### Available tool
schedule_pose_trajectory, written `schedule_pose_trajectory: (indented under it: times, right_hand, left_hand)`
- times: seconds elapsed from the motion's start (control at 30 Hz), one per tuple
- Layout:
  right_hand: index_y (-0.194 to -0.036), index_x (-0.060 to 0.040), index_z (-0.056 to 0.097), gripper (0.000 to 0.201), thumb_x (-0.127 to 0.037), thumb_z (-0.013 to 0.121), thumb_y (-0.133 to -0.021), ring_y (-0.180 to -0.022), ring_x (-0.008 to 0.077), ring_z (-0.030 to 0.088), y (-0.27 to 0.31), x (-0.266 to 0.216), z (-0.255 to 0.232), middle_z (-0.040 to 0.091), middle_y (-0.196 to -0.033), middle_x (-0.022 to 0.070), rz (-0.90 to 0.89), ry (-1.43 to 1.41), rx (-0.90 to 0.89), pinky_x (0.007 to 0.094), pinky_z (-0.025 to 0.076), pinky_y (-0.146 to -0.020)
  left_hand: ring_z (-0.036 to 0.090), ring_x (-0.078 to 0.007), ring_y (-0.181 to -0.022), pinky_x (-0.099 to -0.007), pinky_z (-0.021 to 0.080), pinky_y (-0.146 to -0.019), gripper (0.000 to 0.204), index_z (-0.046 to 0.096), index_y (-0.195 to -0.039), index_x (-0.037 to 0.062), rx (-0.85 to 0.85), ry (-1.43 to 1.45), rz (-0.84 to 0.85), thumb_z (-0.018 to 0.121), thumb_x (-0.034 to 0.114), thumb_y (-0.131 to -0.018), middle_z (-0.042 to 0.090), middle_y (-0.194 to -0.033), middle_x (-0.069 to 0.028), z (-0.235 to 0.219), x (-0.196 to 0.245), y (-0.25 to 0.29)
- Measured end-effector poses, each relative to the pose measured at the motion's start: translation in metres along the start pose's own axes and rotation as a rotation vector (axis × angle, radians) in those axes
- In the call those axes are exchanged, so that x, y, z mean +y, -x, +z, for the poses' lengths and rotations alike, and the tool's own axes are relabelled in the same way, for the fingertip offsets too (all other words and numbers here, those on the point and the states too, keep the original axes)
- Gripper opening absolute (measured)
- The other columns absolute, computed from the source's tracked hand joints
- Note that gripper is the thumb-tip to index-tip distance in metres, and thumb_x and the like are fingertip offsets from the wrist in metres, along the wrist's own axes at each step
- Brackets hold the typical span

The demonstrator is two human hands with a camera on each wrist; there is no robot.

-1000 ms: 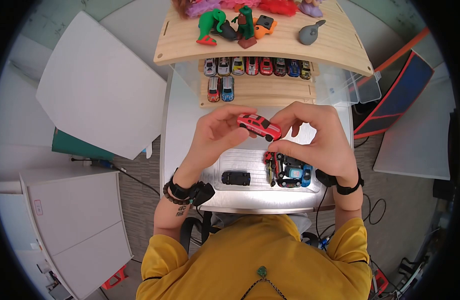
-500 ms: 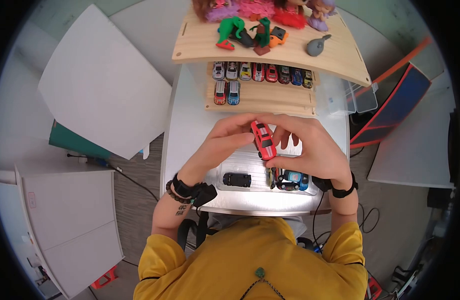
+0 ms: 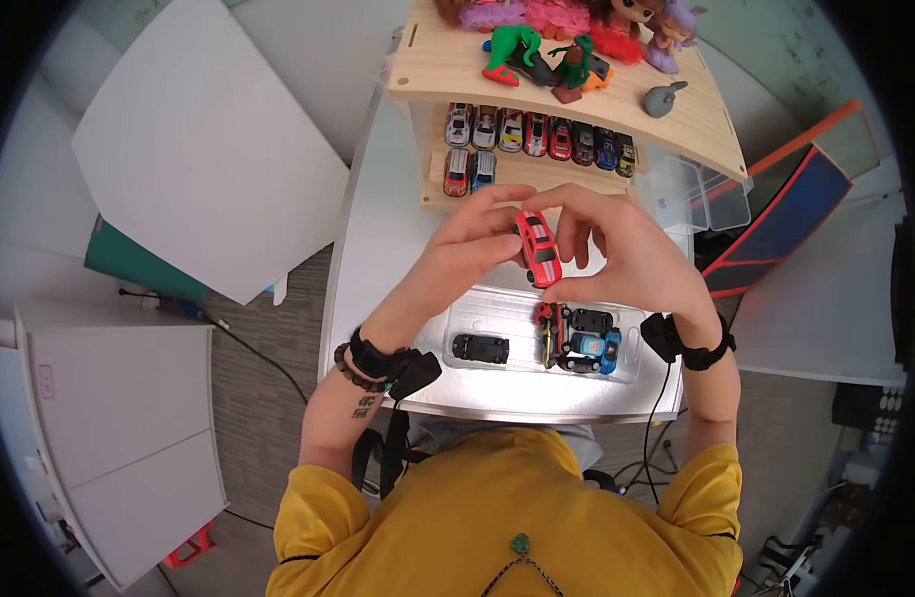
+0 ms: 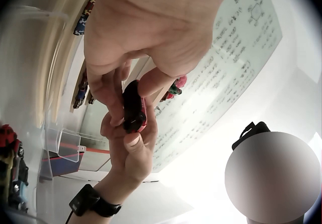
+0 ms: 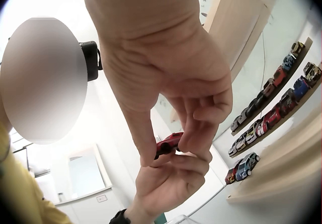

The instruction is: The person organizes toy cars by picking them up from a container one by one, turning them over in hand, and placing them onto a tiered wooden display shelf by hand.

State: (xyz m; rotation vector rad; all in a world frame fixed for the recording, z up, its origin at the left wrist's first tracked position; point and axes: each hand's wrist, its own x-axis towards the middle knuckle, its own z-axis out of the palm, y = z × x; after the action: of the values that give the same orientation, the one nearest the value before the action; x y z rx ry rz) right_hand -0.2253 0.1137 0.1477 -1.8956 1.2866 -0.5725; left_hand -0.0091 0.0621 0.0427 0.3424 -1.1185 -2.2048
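Note:
A red toy car [image 3: 540, 249] with pale stripes on its roof is held up over the tray between both hands. My left hand [image 3: 467, 254] pinches it from the left, its thumb and fingers along the sides in the left wrist view, where the dark underside shows. From the right, my right hand [image 3: 636, 249] holds the car's ends between thumb and fingers, as the right wrist view shows. Below them stands a clear plastic tray [image 3: 527, 373] with a black toy car [image 3: 481, 348] on its left and several jumbled toy cars [image 3: 595, 343] on its right.
Behind the hands a wooden shelf [image 3: 616, 185] bears rows of toy cars [image 3: 535, 134]. The top board [image 3: 457, 75] overhangs it, with dolls and small animal figures on top. A clear box [image 3: 721, 204] lies at the right.
The red car has turned from nearly crosswise to nearly lengthwise between the hands. The right fingers have come round to its far end. The head view has shifted a little.

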Motion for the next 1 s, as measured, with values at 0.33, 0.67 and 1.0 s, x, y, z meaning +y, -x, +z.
schedule_pose_trajectory:
  times: [0.33, 0.67, 1.0]
  right_hand:
    - [-0.128, -0.0061, 0.061, 0.064, -0.013, 0.09, -0.072, -0.057, 0.017, 0.062, -0.017, 0.008, 0.007, 0.063, -0.062, 0.0054, 0.124, 0.284, 0.125, 0.0314, 0.047, -0.057]
    - [-0.124, 0.0036, 0.053, 0.062, -0.021, 0.087, -0.079, -0.091, 0.043, 0.072, -0.051, 0.047, 0.034, 0.072, -0.091, 0.0242, 0.089, 0.571, 0.136, 0.0489, 0.057, -0.078]
    - [-0.117, 0.0042, 0.051, 0.058, -0.023, 0.086, -0.081, -0.089, 0.0437, 0.073, -0.067, 0.053, 0.042, 0.072, -0.089, 0.0249, 0.15, 0.662, 0.083, 0.0497, 0.057, -0.076]
  left_hand:
    - [0.042, -0.0125, -0.059, -0.0285, 0.037, -0.057, 0.035, 0.042, -0.079, 0.0093, 0.665, -0.233, 0.645, 0.049, 0.026, -0.109, 0.046, -0.074, -0.0018, -0.002, 0.031, 0.011]
    - [0.018, -0.0083, -0.049, -0.0295, 0.02, -0.052, 0.048, 0.025, -0.065, 0.0165, 0.831, -0.023, 0.665, 0.048, 0.024, -0.107, 0.02, -0.058, 0.0043, -0.02, 0.033, 0.005]
    - [0.019, -0.0082, -0.049, -0.029, 0.021, -0.051, 0.048, 0.024, -0.066, 0.0172, 0.818, 0.001, 0.682, 0.047, 0.024, -0.108, 0.021, -0.058, 0.0043, -0.019, 0.033, 0.006]
